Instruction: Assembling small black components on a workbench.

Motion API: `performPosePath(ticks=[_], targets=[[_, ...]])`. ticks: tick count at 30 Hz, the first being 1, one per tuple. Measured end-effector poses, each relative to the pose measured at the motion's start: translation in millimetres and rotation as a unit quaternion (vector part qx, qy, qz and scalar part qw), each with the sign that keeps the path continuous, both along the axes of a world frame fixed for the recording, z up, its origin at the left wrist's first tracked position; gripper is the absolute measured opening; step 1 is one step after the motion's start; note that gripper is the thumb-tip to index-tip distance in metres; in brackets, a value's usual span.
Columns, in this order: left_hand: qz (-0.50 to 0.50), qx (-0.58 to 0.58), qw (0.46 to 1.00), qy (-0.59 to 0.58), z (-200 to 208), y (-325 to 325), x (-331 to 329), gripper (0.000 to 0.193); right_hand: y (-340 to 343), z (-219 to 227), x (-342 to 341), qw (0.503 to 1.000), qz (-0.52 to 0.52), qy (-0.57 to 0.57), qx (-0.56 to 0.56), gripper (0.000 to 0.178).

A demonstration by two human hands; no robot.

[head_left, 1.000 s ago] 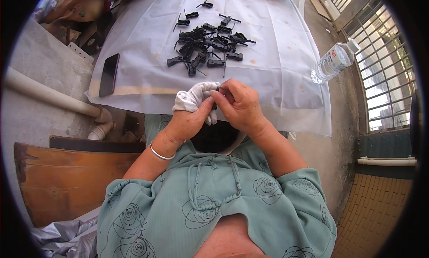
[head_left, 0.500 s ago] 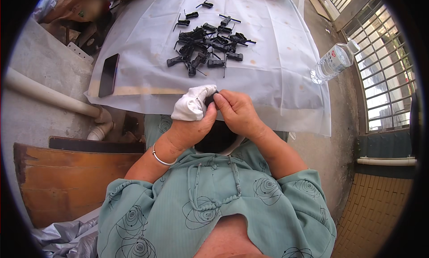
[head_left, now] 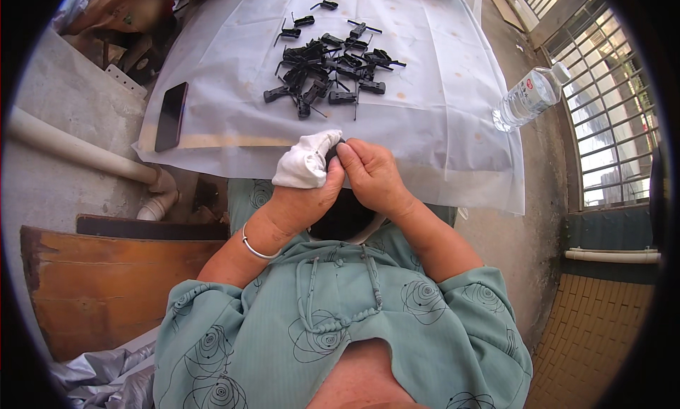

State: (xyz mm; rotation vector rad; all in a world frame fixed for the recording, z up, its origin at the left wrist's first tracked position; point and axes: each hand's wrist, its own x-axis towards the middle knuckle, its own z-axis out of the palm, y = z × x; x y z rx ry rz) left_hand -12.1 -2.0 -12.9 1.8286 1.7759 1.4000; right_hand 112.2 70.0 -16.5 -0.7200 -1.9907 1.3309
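At the near edge of the covered table, my two hands meet over a small black piece, mostly hidden by my fingers. My left hand, its fingers wrapped in a white cloth, is closed round the piece from the left. My right hand pinches it from the right with thumb and curled forefinger. Beyond them lies a heap of black plastic parts, several with thin rods or strips sticking out. Under my hands, between my knees, is a dark round opening with a pale rim.
A white translucent sheet covers the table. A dark phone lies at its left edge, and a clear water bottle stands at the right. Left of me are a pale pipe and a wooden board; a barred window is at right.
Both hands have shifted very slightly, still closed together on the small black piece. The heap and the other things on the table look the same.
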Motion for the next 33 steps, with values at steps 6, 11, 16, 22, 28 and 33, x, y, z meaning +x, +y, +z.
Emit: performPosePath(ticks=[6,11,16,22,28,33], targets=[[-0.040,-0.035,0.988,-0.144,-10.7,2.7,-3.9,0.028,4.8,-7.8,3.6,0.999,0.018,0.035,-0.037,0.022],[-0.109,-0.121,0.906,-0.390,4.1,3.1,-17.3,0.036,16.2,-0.5,18.1,0.991,0.046,-0.121,0.017,0.012],[-0.111,-0.123,0.908,-0.384,4.8,1.8,-11.9,0.034,18.3,0.8,21.6,0.995,0.069,0.014,0.072,0.011],[-0.131,-0.157,0.893,-0.400,10.4,-2.3,-9.2,0.033,12.7,7.1,22.5,0.993,0.101,0.040,-0.039,0.008],[-0.174,-0.083,0.946,-0.261,-1.3,1.1,-7.1,0.029,4.4,15.4,8.1,0.991,0.037,0.043,-0.118,0.011],[-0.154,-0.167,0.883,-0.410,11.1,-3.9,-10.7,0.025,8.8,19.7,12.4,0.998,0.049,0.005,0.033,0.018]])
